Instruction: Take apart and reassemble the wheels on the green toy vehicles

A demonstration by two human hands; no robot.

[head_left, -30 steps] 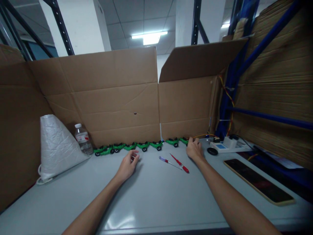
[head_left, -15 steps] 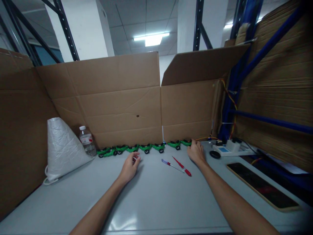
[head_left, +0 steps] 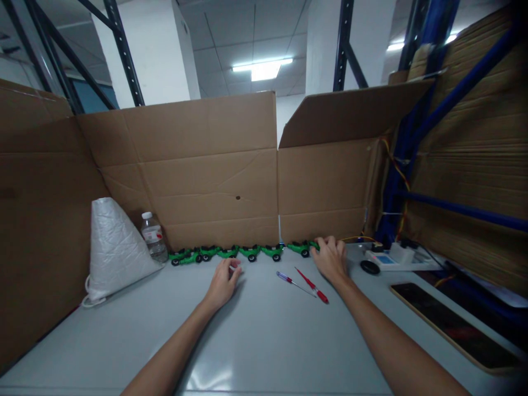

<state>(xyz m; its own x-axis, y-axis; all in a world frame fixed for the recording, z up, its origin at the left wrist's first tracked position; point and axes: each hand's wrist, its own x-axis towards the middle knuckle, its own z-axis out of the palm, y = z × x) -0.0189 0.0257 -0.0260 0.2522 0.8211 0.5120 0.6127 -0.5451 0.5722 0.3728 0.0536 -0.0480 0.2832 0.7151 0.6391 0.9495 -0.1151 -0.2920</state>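
Note:
A row of several small green toy vehicles [head_left: 252, 252] with black wheels runs along the foot of the cardboard back wall. My right hand [head_left: 331, 257] is at the row's right end, its fingers closed on the last green toy vehicle [head_left: 314, 245], which they partly hide. Just left of that one stands another green toy vehicle [head_left: 300, 248]. My left hand [head_left: 225, 281] hovers or rests in front of the row, fingers loosely curled and apart, with nothing visible in it. Between the hands lie a clear-handled screwdriver [head_left: 295, 283] and a red screwdriver [head_left: 313, 286].
On the left are a silvery white bag [head_left: 117, 253] and a water bottle [head_left: 154, 237]. At right sit a black ring-shaped object [head_left: 370, 267], a power strip [head_left: 406, 257] with cables, and a phone [head_left: 456, 324]. Cardboard [head_left: 214, 181] walls in the table.
The view has shifted slightly, moving everything a little to the right. My right hand has brought the last toy vehicle closer to its neighbour on the left. My left hand has hardly moved.

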